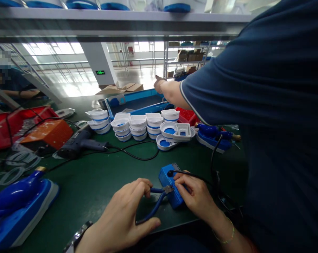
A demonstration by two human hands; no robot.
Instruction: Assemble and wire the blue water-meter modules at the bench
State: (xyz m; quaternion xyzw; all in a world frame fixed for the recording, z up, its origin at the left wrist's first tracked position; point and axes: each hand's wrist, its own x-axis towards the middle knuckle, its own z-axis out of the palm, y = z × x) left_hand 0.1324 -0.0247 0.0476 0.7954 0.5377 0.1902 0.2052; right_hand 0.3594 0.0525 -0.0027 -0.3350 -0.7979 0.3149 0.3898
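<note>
Left hand: loosely grasping the blue-handled pliers, handles spread between fingers and thumb. Plier jaws sit right at the blue box, just short of my right fingertips; can't tell if they're biting on anything.

Right hand: thumb and fingers drawn together against the right side of that box. Whatever is between the tips is too small to make out, so can't confirm a grip. The box lies on the green bench top, between my two hands, slightly ahead of the left. A black cable leaves a round fitting on its top and passes over my right fingers, off to the right.

Ahead of both hands: stacked white housings with blue inserts, blue tray behind them. Ahead-left of my left hand: grey pistol-grip tool with its cord, orange box next to it. Well left of that hand: glossy blue unit on a blue-and-white base. Similar blue unit ahead-right of my right hand. Co-worker's arm, navy sleeve, reaches in above it from the right.
</note>
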